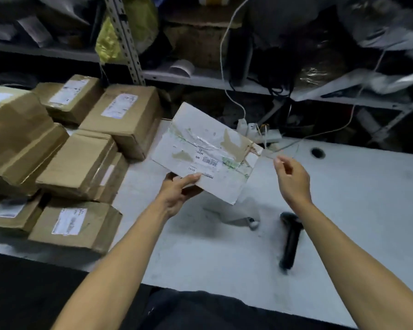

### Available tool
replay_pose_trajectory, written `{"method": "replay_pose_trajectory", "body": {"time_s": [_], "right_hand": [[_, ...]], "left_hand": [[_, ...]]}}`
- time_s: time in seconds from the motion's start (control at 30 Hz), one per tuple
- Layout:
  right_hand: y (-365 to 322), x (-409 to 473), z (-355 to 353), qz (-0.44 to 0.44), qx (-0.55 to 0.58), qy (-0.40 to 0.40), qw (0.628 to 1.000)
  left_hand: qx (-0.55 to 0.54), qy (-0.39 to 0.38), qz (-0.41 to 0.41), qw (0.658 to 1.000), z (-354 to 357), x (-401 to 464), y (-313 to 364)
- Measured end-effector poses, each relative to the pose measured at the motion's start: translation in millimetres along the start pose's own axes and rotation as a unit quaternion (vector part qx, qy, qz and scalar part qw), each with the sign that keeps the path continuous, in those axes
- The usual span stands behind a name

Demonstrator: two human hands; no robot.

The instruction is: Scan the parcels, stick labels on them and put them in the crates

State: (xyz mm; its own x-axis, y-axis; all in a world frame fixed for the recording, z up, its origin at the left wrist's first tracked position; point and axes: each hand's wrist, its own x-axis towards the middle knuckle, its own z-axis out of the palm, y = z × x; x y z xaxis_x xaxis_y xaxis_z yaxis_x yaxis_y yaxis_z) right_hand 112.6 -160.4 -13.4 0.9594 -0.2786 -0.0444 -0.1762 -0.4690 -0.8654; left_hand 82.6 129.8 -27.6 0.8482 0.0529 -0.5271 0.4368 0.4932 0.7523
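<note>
Left hand (177, 191) grips the near edge of a flat white cardboard parcel (205, 151) with torn tape, raised above the white desk (343, 210) at frame centre. Right hand (292, 179) hovers beside it, fingers loosely curled, holding nothing. Black handheld scanner (291, 239) lies lower right; brown boxes (76, 163) are stacked left.

shelf clutter (320, 32) blurred, box labels (69, 221) unreadable

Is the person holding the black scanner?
No, the black scanner lies on the white table; the left hand holds a white parcel, and the right hand holds nothing.
</note>
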Motion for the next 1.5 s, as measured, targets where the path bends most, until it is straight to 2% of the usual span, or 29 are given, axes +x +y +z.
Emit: {"method": "replay_pose_trajectory", "body": {"time_s": [0.07, 0.13, 0.2, 0.27, 0.33, 0.4, 0.53, 0.63, 0.73, 0.87, 1.0, 1.23, 1.5], "right_hand": [[47, -32, -26, 0.033, -0.105, 0.097, 0.989], [86, -63, -43, 0.111, -0.151, 0.146, 0.971], [117, -83, -50, 0.226, -0.139, 0.118, 0.957], [129, -87, -50, 0.32, -0.051, 0.056, 0.944], [127, -84, -44, 0.341, 0.006, -0.01, 0.94], [121, -79, -35, 0.333, 0.004, -0.077, 0.94], [114, -69, -12, 0.345, -0.002, -0.07, 0.936], [88, -56, -11, 0.287, 0.005, -0.088, 0.954], [41, -37, -14, 0.155, 0.015, -0.145, 0.977], [-30, -24, -14, 0.017, 0.027, -0.239, 0.971], [-53, -20, -4, -0.091, -0.049, -0.261, 0.96], [-55, -23, 2, -0.107, -0.087, -0.244, 0.96], [-52, -26, -3, -0.105, -0.073, -0.245, 0.961]], "left_hand": [[-0.039, 0.005, -0.022, 0.999, 16, -2, -24], [-0.062, 0.008, -0.043, 0.997, 30, 0, -41], [-0.059, 0.012, -0.053, 0.997, 40, 5, -51], [-0.033, 0.027, -0.051, 0.998, 47, 12, -56], [0.0, 0.051, -0.038, 0.998, 48, 20, -54], [0.058, 0.073, -0.013, 0.996, 49, 24, -45], [0.154, 0.094, 0.091, 0.979, 44, 29, -16], [0.17, 0.082, 0.133, 0.973, 32, 33, 17], [0.246, 0.05, 0.149, 0.956, 30, 31, 52], [0.329, 0.016, 0.137, 0.934, 29, 31, 81], [0.369, 0.022, 0.145, 0.918, 21, 34, 90], [0.394, 0.022, 0.116, 0.912, 12, 30, 99], [0.413, 0.026, 0.101, 0.905, 11, 25, 101]]}}
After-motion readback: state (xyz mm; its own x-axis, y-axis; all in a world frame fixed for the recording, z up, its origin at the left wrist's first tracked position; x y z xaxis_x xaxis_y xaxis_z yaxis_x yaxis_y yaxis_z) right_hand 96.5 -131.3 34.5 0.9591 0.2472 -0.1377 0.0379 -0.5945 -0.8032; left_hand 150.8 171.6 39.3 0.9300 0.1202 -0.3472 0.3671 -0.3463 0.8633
